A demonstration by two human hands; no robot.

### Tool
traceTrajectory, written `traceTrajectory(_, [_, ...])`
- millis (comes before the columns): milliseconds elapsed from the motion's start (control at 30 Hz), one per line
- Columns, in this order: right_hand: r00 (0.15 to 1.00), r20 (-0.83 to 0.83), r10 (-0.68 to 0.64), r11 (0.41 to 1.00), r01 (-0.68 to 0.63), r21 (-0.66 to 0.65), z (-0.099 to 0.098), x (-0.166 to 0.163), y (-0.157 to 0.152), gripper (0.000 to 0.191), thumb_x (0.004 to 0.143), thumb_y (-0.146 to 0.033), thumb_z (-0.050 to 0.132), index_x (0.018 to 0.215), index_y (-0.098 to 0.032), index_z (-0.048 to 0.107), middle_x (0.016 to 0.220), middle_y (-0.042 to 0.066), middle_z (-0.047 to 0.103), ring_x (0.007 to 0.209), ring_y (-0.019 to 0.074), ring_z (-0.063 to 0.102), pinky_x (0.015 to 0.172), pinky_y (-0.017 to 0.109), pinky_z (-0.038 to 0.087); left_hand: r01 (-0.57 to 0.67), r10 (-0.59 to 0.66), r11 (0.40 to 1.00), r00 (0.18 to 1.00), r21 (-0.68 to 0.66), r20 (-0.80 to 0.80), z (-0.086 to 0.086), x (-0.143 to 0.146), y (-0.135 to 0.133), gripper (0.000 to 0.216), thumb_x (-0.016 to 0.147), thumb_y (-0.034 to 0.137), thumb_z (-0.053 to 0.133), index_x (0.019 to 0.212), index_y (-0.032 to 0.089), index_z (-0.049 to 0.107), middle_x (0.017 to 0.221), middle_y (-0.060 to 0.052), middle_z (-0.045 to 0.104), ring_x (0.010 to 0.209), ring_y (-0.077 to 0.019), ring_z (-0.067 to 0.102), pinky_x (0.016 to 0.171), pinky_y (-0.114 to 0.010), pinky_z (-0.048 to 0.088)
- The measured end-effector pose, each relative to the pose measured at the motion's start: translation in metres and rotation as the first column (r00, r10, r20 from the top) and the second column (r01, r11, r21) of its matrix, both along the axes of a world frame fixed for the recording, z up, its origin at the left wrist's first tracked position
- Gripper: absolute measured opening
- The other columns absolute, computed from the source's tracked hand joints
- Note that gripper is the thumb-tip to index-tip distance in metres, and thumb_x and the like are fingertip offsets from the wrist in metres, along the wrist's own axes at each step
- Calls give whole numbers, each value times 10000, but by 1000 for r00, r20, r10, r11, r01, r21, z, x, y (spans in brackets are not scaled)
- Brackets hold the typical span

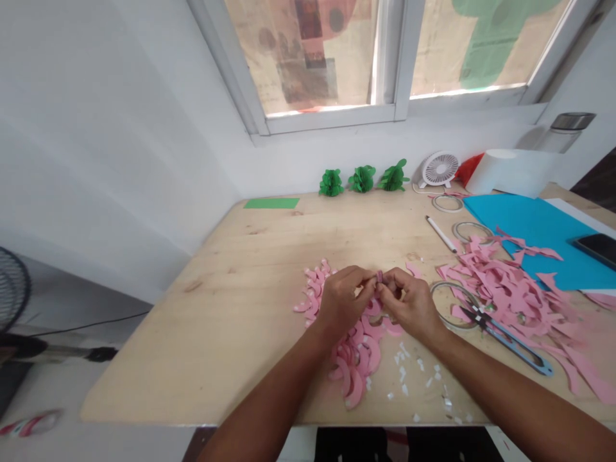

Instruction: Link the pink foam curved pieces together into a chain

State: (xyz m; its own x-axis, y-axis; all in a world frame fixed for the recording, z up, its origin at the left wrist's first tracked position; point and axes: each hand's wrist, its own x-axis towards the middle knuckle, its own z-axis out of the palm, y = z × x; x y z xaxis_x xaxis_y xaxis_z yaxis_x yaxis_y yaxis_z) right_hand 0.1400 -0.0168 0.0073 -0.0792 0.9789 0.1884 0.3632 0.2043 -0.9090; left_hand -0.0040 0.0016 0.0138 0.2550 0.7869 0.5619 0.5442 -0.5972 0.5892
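Note:
My left hand (pixel 347 292) and my right hand (pixel 405 298) meet over the table, fingertips pinched together on a small pink paper piece (pixel 379 276). Much of that piece is hidden by the fingers. Beneath and around my hands lies a pile of curved pink paper cutouts (pixel 359 359), some tipped with white. More of these cutouts (pixel 315 285) spread out beyond my left hand. Small white paper scraps (pixel 403 372) are scattered on the wood below my right hand. Close to my right wrist are a roll of tape (pixel 436 308) and blue-handled snips (pixel 517 346).
Pink paper offcuts (pixel 510 282) heap up at the right, partly over blue sheets (pixel 553 224) near a phone (pixel 597 247). A white pen (pixel 440 233) lies behind. Three green paper figures (pixel 362 179) and a small white fan (pixel 439 169) stand along the wall. A green strip (pixel 272 203) lies far left.

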Motion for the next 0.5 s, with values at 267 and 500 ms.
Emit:
traceTrajectory(267, [997, -77, 11, 998, -15, -54, 2, -2, 0, 116, 772, -285, 523, 739, -175, 534, 463, -67, 435, 335, 74, 435, 309, 169, 331, -42, 41, 999, 998, 14, 41, -2, 2, 0, 136, 727, 114, 510, 708, 155, 639, 668, -32, 652, 611, -115, 580, 591, -218, 448])
traceTrajectory(500, [989, -150, -11, 992, -8, -127, 1, -2, 3, 136, 749, -305, 554, 722, -175, 528, 463, -78, 398, 324, 68, 405, 284, 169, 348, -47, 60, 994, 989, -96, 135, 2, 2, 0, 131, 714, 132, 517, 683, 145, 644, 647, -25, 651, 580, -103, 569, 572, -206, 444])
